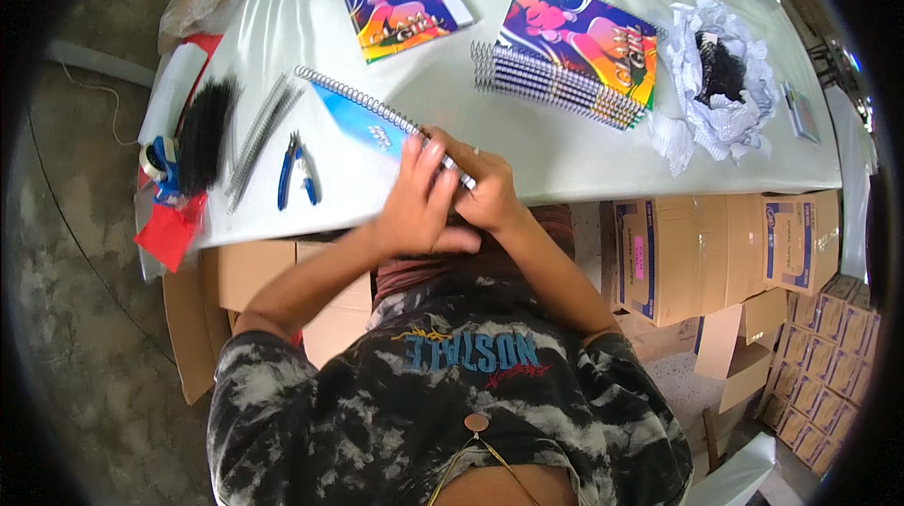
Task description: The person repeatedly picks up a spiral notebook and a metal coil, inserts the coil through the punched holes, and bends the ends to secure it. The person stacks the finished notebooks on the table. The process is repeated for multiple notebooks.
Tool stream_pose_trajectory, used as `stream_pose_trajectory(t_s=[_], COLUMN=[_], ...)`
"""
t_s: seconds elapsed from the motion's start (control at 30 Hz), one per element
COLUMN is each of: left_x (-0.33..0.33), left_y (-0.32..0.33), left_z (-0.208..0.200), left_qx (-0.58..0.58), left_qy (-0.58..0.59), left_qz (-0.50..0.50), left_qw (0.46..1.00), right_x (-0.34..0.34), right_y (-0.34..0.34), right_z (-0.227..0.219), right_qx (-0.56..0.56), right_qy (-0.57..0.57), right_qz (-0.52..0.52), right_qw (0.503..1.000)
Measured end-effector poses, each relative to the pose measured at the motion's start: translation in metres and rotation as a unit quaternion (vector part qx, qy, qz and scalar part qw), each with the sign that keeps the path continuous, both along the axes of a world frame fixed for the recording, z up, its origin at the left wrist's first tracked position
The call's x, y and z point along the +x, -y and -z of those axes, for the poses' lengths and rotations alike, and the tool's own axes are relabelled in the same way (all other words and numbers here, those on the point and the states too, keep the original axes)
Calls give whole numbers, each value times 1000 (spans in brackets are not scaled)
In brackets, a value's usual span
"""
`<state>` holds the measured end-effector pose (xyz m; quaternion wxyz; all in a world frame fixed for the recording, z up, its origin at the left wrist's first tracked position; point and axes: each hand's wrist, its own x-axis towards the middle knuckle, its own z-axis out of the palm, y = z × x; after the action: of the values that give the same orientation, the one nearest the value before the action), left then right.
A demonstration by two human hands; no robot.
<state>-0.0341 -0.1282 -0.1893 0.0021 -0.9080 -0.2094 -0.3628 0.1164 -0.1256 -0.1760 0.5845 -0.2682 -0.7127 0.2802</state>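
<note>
A spiral notebook (350, 120) with a light blue cover lies slanted near the table's front edge, its metal coil along the upper right side. Both hands meet at the near end of that coil. My left hand (419, 200) has its fingers closed over the coil and the cover's corner. From the other side my right hand (485, 184) grips the same end; its fingertips are partly hidden. A pair of blue-handled cutting pliers (297, 175) rests left of the notebook, jaws pointing away. Beside it lie loose metal coils (262, 141).
Black coils (205, 134) and a blue tape dispenser (162, 170) sit at the left edge. A stack of spiral notebooks (565, 59) and crumpled paper (673, 139) holding black coils are at right. A colourful pad (405, 12) lies farther back. Cardboard boxes (692, 252) stand below the table.
</note>
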Motion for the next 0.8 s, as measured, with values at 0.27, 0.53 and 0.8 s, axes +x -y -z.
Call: stream_pose_trajectory(t_s=[0.27,0.53,0.8], left_x=[-17,-33,-30], left_y=[48,0,-28], left_z=[-146,-124,-126], left_qx=[-315,-609,-600], left_qy=[303,379,270], left_qz=[-148,-87,36], left_qw=[887,691,753], right_x=[-10,-2,-9], right_y=[17,-5,10], right_z=[-110,-100,-89], right_qx=[110,-284,-271], right_qy=[193,32,-67], right_qz=[4,-59,15], right_qw=[975,957,960])
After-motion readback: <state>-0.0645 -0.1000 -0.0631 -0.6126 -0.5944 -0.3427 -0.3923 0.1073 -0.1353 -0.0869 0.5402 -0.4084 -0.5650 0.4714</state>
